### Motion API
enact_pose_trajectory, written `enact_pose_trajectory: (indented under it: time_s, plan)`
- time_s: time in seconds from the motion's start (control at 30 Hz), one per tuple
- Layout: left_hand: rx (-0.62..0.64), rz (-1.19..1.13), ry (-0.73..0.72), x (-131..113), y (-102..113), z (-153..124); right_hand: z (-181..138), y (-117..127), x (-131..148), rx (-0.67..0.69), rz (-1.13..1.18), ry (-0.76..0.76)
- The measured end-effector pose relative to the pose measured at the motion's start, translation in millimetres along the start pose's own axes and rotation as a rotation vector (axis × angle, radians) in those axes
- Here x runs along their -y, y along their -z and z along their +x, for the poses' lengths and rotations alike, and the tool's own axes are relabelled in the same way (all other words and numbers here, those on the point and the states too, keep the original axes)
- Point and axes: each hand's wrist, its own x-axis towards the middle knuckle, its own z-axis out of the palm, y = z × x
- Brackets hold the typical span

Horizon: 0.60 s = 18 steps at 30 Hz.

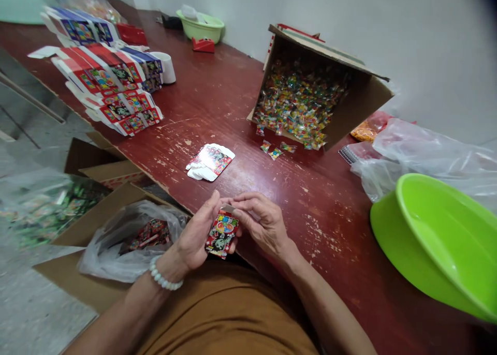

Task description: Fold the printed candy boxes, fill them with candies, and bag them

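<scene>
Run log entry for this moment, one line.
Left hand: holding small red printed cardboard box | Right hand: fingers at its top end | Beyond hands: flat red-and-white printed cartons on dark-red table

Between our fingers (250,204) we have a small box (223,233) of printed card, smooth and faintly glossy. Just past them lie flat cartons (215,159) of coated card, shiny enough to throw back white glare. Under those, our tabletop (186,130) looks like painted wood, glossy but chipped and scuffed. Farther past our fingers, we see a big carton (363,109) of matt brown cardboard and sweets (298,104) in clear, crinkled plastic. Right of our fingers stands a smooth, shiny plastic basin (388,238); left, a wrinkled plastic bag (108,256).
</scene>
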Motion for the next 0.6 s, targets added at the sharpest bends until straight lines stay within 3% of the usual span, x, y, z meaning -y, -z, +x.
enact_pose_trajectory:
  time_s: [0.07,0.13,0.27,0.37,0.47,0.6]
  plan:
    - [0.007,-0.054,0.033,-3,-2,-1,-1,4,2,0.114,-0.108,0.065]
    - [-0.015,-0.067,0.005,-3,-3,-2,-1,4,3,0.159,-0.076,-0.017]
    - [-0.055,-0.028,-0.068,5,-4,-1,2,-4,5,0.114,0.226,-0.27]
    - [-0.055,0.005,-0.087,9,-2,1,6,-8,6,0.099,0.34,-0.343]
    - [-0.043,0.004,-0.052,8,3,1,6,-9,6,0.06,0.287,-0.284]
    - [-0.056,-0.042,-0.021,5,8,3,-3,-8,5,0.127,0.131,-0.152]
